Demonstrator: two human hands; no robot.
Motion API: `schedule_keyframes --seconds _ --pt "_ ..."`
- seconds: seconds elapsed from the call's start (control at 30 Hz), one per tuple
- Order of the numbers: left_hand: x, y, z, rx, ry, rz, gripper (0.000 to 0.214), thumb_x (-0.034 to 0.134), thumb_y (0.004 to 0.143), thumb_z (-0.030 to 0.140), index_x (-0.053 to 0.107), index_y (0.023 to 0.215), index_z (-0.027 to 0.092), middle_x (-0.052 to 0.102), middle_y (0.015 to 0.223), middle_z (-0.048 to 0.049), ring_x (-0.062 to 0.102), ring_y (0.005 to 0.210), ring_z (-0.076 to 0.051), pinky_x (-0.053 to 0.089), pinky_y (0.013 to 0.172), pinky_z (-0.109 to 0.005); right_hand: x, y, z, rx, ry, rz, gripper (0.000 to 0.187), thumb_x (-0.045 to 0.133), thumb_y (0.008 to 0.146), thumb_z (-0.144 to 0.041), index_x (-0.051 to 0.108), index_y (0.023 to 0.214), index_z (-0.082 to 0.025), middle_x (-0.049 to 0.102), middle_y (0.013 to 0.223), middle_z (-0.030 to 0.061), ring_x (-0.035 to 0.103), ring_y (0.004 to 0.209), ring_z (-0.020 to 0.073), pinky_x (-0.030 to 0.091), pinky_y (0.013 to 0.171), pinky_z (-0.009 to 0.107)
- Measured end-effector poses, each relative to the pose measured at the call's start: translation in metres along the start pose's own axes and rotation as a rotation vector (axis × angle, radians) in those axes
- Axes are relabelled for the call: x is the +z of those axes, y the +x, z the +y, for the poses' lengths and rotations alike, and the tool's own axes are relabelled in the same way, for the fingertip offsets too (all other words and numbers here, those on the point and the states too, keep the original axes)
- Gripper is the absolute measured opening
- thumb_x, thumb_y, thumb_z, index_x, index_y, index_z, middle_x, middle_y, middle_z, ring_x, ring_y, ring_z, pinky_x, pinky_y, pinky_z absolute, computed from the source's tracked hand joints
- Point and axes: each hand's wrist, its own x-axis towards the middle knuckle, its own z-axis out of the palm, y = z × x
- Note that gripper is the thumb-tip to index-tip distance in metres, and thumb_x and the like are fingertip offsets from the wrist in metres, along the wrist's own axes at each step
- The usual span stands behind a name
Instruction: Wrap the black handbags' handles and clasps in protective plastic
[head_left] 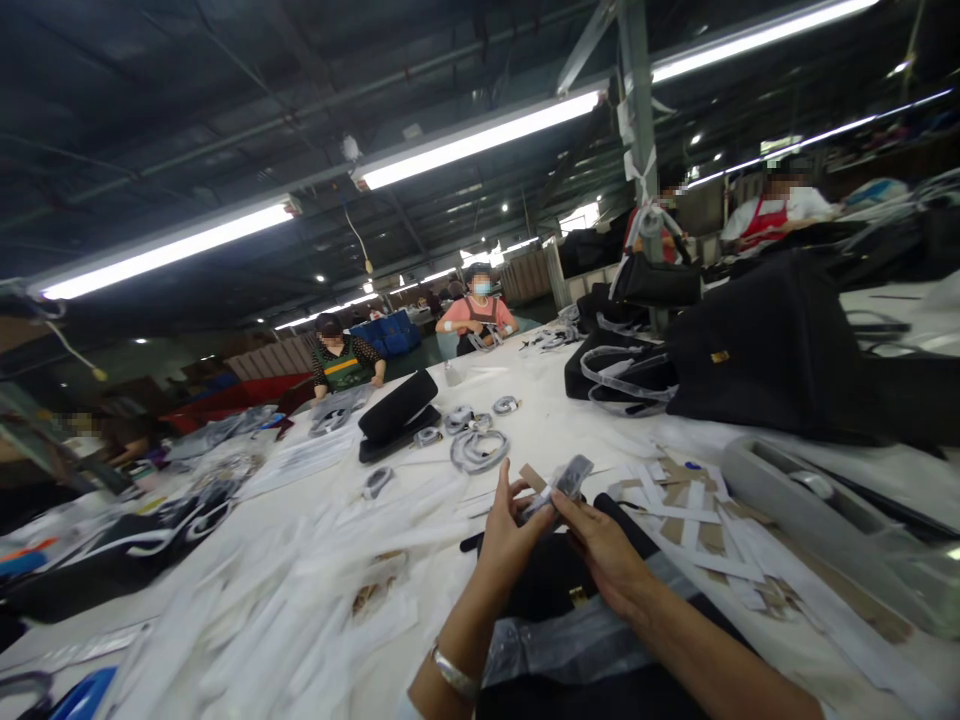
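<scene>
Wrapped strap piece (564,482) is held above the black bag (551,590), at the near side of the table (555,425). Left hand (508,535) pinches its lower end and right hand (600,552) is closed on its side. It is probably light and floppy with slick film, so pinch the ends.

we note a dark ceiling (225,60) crossed by pipes (315,111). long tube lights (480,140) hang under it in slanting rows, bright, with smaller rows and spot lamps (504,207) far back. a grey post (636,90) rises right of centre, pale strips (639,165) tied round it. a long white table (547,415) runs away from us. low brown panels (262,358) and blue crates (390,333) line the far side.
</scene>
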Motion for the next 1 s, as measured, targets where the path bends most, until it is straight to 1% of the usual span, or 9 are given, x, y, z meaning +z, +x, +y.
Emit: schedule_keyframes --seconds 0.03,0.1,0.17,0.27,0.37,0.53,0.6,0.73,1.0 --pt "0.0 0.001 0.001 0.001 -0.022 -0.018 0.086 0.076 0.078 0.038 0.032 0.15 0.021 0.062 0.128 -0.0134 0.064 0.109 -0.025 0.051 0.093 -0.038 -0.001 0.0 0.0 0.009 -0.007 0.002 0.039 0.085 0.065 -0.048 0.078 0.09 -0.018 0.076 0.089 0.0045 0.068 0.088 0.0205 0.052 0.075 0.027" --pt "0.0 0.0 0.003 0.039 0.013 -0.047 0.058 0.075 0.079 0.039 0.06 0.129 0.016 0.07 0.113 -0.011 0.065 0.108 -0.027 0.05 0.096 -0.038 -0.002 0.002 -0.001 0.021 -0.014 -0.005 0.036 0.086 0.065 -0.046 0.078 0.088 -0.018 0.076 0.083 0.0034 0.067 0.078 0.0172 0.052 0.071 0.025" --pt "-0.001 -0.001 0.006 0.066 0.073 -0.043 0.037 0.074 0.079 0.037 0.072 0.108 0.015 0.073 0.108 -0.0103 0.066 0.106 -0.028 0.049 0.097 -0.039 -0.005 0.003 -0.003 0.034 -0.012 -0.037 0.032 0.087 0.065 -0.041 0.078 0.084 -0.017 0.075 0.079 0.003 0.066 0.074 0.0147 0.052 0.07 0.022" --pt "-0.001 -0.002 0.007 0.076 0.112 0.042 0.032 0.076 0.077 0.032 0.073 0.105 0.015 0.073 0.109 -0.0102 0.065 0.107 -0.027 0.046 0.1 -0.039 -0.013 0.003 -0.008 0.063 0.068 -0.053 0.028 0.086 0.068 -0.039 0.078 0.084 -0.018 0.075 0.084 0.0029 0.066 0.078 0.0142 0.054 0.074 0.021" --pt "-0.001 -0.004 0.006 0.091 0.144 0.088 0.031 0.075 0.077 0.029 0.073 0.105 0.017 0.074 0.108 -0.0093 0.065 0.105 -0.026 0.047 0.099 -0.039 -0.02 0.002 -0.009 0.061 0.172 -0.05 0.031 0.085 0.068 -0.042 0.078 0.088 -0.02 0.075 0.093 0.0032 0.067 0.089 0.0174 0.056 0.084 0.026" --pt "0.0 -0.006 0.007 0.109 0.196 0.111 0.027 0.074 0.077 0.025 0.073 0.103 0.017 0.075 0.102 -0.0083 0.067 0.099 -0.025 0.05 0.092 -0.039 -0.022 -0.002 -0.002 -0.013 0.006 -0.124 0.036 0.088 0.065 -0.034 0.078 0.097 -0.021 0.074 0.103 0.0038 0.065 0.105 0.0213 0.049 0.102 0.031" --pt "0.0 -0.007 0.009 0.124 0.223 0.115 0.025 0.074 0.077 0.023 0.074 0.101 0.018 0.075 0.101 -0.0072 0.067 0.099 -0.024 0.05 0.092 -0.039 -0.019 -0.003 0.001 -0.029 -0.034 -0.098 0.038 0.088 0.065 -0.035 0.077 0.099 -0.02 0.074 0.104 0.0042 0.065 0.106 0.0218 0.049 0.102 0.031" --pt "0.002 -0.009 0.011 0.153 0.276 0.131 0.022 0.072 0.076 0.016 0.075 0.098 0.02 0.075 0.098 -0.0055 0.067 0.096 -0.022 0.05 0.09 -0.037 -0.014 -0.001 0.003 -0.049 -0.1 -0.043 0.035 0.087 0.064 -0.041 0.077 0.088 -0.018 0.075 0.099 0.0062 0.066 0.102 0.024 0.05 0.099 0.034" --pt "0.0 -0.015 0.007 0.158 0.339 0.15 0.024 0.069 0.077 0.013 0.076 0.099 0.021 0.076 0.097 -0.0044 0.07 0.093 -0.022 0.053 0.088 -0.035 -0.016 0.003 0.001 -0.087 -0.253 -0.087 0.044 0.086 0.064 -0.045 0.076 0.099 -0.02 0.075 0.102 0.0058 0.063 0.111 0.028 0.045 0.102 0.04"
